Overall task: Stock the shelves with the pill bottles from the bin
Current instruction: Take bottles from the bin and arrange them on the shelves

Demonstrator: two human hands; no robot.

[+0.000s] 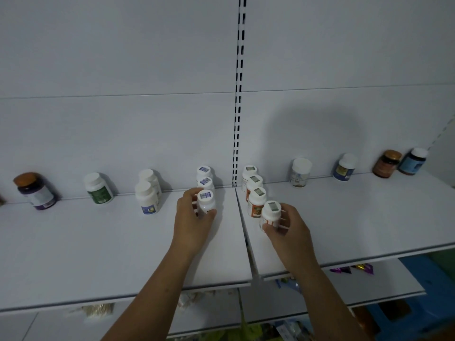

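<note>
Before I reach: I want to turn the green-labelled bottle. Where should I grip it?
Probably round the white cap of the green-labelled bottle, coming from the front and above: it stands upright, alone, close to the back panel, with open shelf on both sides.

Your left hand [190,222], right hand [286,230]: bare, fingers slim, nails blurred. Your left forearm [162,286], right forearm [320,291]: bare, uncovered down to frame edge.

Shelf [98,242]: left row of pill bottles [204,172] & right row of pill bottles [254,183] run front-to-back, slotted upright [238,107] btw. them; single bottles [98,189] stand along back wall [123,131].
</note>
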